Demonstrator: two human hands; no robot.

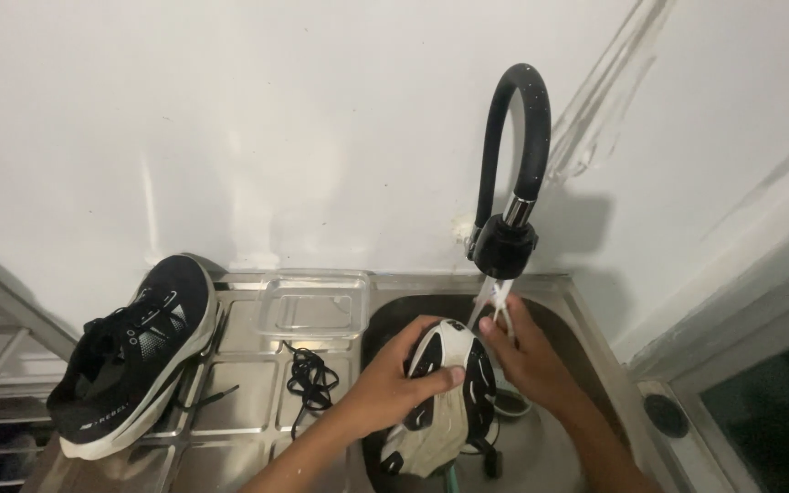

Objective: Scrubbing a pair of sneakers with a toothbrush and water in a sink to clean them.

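- My left hand was clamped over the shoe, fingers wrapped across its upper, holding it sole-side toward me over the sink.
- My right hand sat just beside the shoe's far edge, fingers closed on something pale under the water stream; I could not tell what it was, possibly part of the shoe.
- Hands were close together, both at the shoe, inside the basin.
- Handling judgement: the shoe looked light, soft in the upper, stiffer along the sole. Wet, it was likely slippery and heavier than dry. Best hold seemed around the midfoot or by the heel, where the sole gives a firm edge.
- Left of the basin, on the draining board, a loose black lace lay in a tangle, well apart from my hands.
- Farther left, the second shoe rested on its side at the board's edge, black with a white sole, untouched.
- Behind the lace stood a clear tub.
- Farthest: the black tap, arched from the wall, head directly above the shoe.
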